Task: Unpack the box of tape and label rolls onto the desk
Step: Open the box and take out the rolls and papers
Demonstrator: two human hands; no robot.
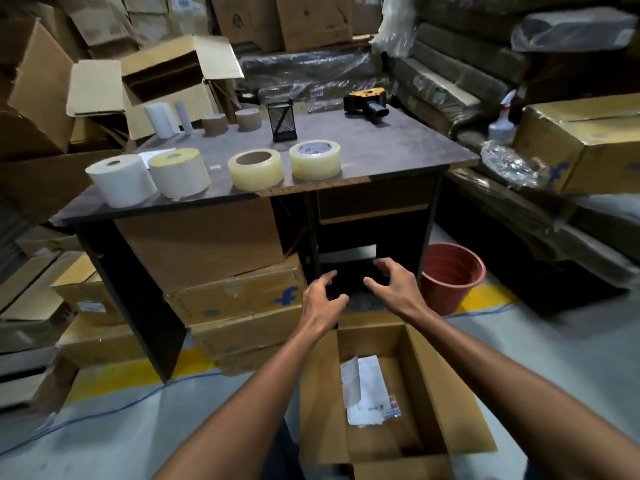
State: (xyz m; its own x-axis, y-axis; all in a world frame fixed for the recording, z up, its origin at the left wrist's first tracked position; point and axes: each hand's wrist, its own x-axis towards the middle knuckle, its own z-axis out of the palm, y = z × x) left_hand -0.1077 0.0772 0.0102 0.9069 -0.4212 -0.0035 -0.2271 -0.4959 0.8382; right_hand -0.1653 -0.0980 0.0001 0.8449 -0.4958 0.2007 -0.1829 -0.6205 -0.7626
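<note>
Both hands are empty, fingers loosely spread: the left hand and right hand hang above the open cardboard box on the floor. Only papers lie inside. At 12 o'clock, the bench holds two clear tape rolls and two label rolls along its near edge.

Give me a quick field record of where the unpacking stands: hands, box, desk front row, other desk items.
left hand: empty, fingers loosely curled, above the box
right hand: empty, fingers spread and curled
box: open on the floor, only papers visible inside
desk front row: two label rolls, two clear tape rolls
desk back: mesh pen holder, tape dispenser, smaller rolls
</note>
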